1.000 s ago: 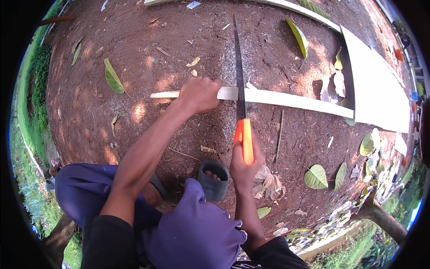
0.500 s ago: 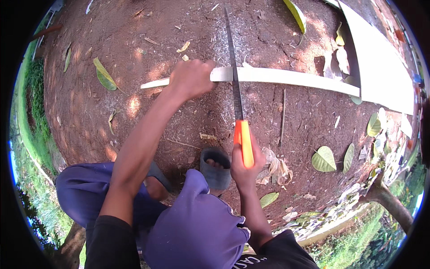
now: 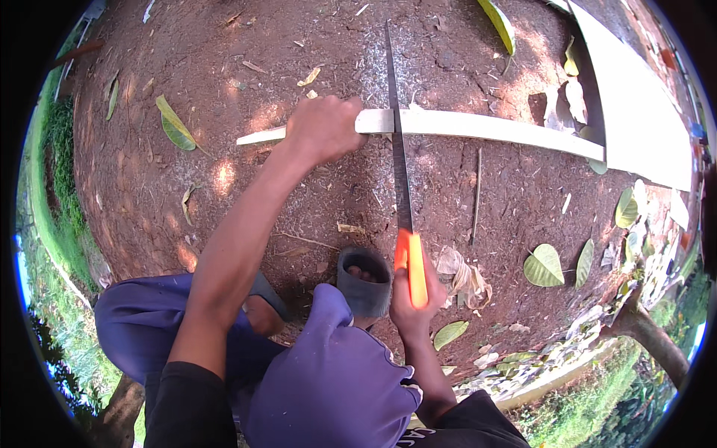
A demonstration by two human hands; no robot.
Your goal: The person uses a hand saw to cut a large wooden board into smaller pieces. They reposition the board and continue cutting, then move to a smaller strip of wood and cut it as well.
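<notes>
A long white strip (image 3: 493,128), likely wood or board, lies across the ground from left to right. My left hand (image 3: 326,128) is closed around it near its left part, just left of a hand saw (image 3: 402,175). The saw's dark blade crosses the strip, its tip pointing away from me. My right hand (image 3: 415,299) grips the orange saw handle (image 3: 415,270) close to my body, right of my foot. Pale sawdust (image 3: 377,82) is scattered on the soil around the blade. The underside of the strip at the blade is hidden.
A large white panel (image 3: 642,104) stands at the far right, by the strip's right end. Green and yellow leaves (image 3: 544,266) dot the brown soil. My sandalled foot (image 3: 363,278) is below the strip. A tree branch (image 3: 657,340) is at the lower right.
My right hand has pulled the saw back toward my body, so the blade tip sits nearer the strip. My left hand keeps its hold on the strip.
</notes>
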